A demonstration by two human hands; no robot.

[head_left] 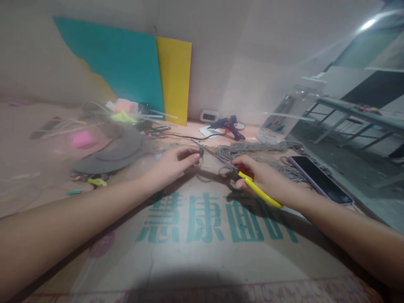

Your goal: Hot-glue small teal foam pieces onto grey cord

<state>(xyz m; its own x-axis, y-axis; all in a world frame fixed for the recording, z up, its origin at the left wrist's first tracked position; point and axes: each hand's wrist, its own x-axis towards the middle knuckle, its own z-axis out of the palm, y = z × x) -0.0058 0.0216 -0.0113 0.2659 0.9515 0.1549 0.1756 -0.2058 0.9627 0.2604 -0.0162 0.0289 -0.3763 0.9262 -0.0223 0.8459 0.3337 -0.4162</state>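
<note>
My left hand (181,162) is closed in a pinch on a small dark grey piece (201,150), too small to name. Below it a thin grey strand (205,180) curves down over the printed board. In my right hand (257,174) are long-nose pliers (260,193) with yellow handle grips, their thin jaws pointing up and left, close beside the small grey piece. Something red (245,170) shows between my right fingers and the pliers. Behind my right hand lies a bundle of grey cord (261,148).
A phone (320,179) lies at the right edge. Behind stand a glue gun (229,125), a small white timer (209,115) and a clear plastic jar (277,118). Left are a dark grey disc (107,158) and scraps. Teal (116,63) and yellow boards (175,80) lean on the wall.
</note>
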